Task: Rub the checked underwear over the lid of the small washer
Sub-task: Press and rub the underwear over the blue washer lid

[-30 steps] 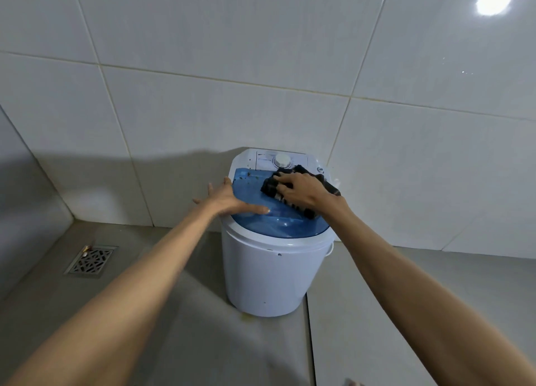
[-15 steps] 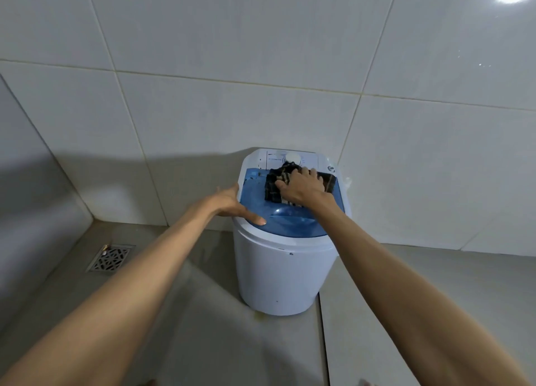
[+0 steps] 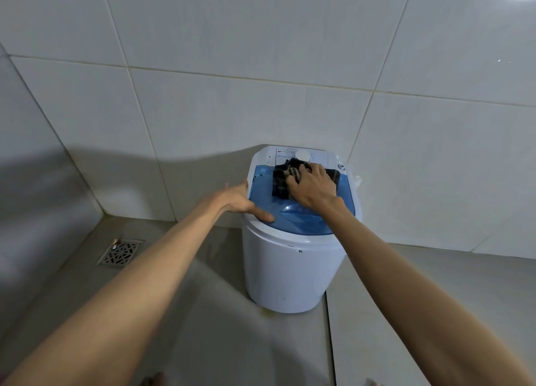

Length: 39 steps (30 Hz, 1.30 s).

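- Your right hand (image 3: 313,188) presses on the checked underwear (image 3: 280,182), fingers curled over the bunched cloth.
- The underwear lies on the far part of the blue lid (image 3: 301,220), just short of the white knob (image 3: 302,155).
- Your left hand (image 3: 240,201) rests on the left rim of the small washer (image 3: 287,269), fingers spread wide, thumb on the lid.
- The washer stands on the floor (image 3: 203,327); a floor drain (image 3: 120,252) lies well to its left.

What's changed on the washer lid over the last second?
The right hand, gripping the underwear, rubbed it from the right side of the lid back toward the knob. The left hand slid outward to the left rim. The washer stayed put; the grip is unchanged.
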Tool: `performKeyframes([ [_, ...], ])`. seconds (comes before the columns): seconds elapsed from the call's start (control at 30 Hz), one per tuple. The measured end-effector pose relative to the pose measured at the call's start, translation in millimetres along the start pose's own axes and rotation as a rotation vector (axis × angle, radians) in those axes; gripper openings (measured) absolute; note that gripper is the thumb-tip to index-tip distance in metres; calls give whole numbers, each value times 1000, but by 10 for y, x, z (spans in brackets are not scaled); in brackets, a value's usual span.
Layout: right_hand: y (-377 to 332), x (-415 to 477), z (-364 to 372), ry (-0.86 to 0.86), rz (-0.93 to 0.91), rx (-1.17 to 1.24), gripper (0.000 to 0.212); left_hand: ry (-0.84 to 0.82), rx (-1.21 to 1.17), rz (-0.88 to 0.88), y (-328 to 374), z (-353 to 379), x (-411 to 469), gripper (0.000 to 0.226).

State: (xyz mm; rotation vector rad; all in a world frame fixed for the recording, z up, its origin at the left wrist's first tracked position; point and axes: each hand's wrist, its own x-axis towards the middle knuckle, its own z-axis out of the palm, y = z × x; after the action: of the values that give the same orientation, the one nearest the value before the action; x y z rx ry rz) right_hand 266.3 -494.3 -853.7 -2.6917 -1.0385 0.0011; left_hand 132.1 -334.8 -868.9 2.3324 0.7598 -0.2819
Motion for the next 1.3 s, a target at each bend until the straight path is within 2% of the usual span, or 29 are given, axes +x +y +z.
performKeyframes([
  [0.13, -104, 51, -15, -66, 114, -53, 60, -13, 51, 3, 62, -30, -104, 163],
  [0.33, -73, 48, -194, -118, -26, -313, 45, -21, 82, -42, 46, -2, -89, 167],
  [0.43, -169, 88, -139, -164, -170, -172, 37, -22, 77, -34, 37, 5, -63, 163],
  [0.5, -225, 164, -91, -216, -245, -102, 32, -29, 82, -58, 66, 12, -110, 152],
  [0.57, -280, 275, -65, -240, -243, -88, 34, -23, 70, -71, 73, 13, -127, 143],
  [0.8, -518, 566, 112, -204, -195, -119, 56, -36, 56, -27, -26, 56, -32, 161],
  [0.9, -659, 694, 139, -200, -135, -108, 61, -30, 64, -4, 18, 33, -79, 153],
  [1.03, -672, 862, 69, -182, -148, -65, 60, -6, 63, -27, 65, 33, -179, 146],
  [1.2, -582, 784, 11, -178, -152, 22, 51, -34, 6, -7, 58, 30, -177, 158],
  [1.3, -488, 621, 31, -166, -199, 22, 56, -19, 9, -35, 103, 26, -263, 141],
])
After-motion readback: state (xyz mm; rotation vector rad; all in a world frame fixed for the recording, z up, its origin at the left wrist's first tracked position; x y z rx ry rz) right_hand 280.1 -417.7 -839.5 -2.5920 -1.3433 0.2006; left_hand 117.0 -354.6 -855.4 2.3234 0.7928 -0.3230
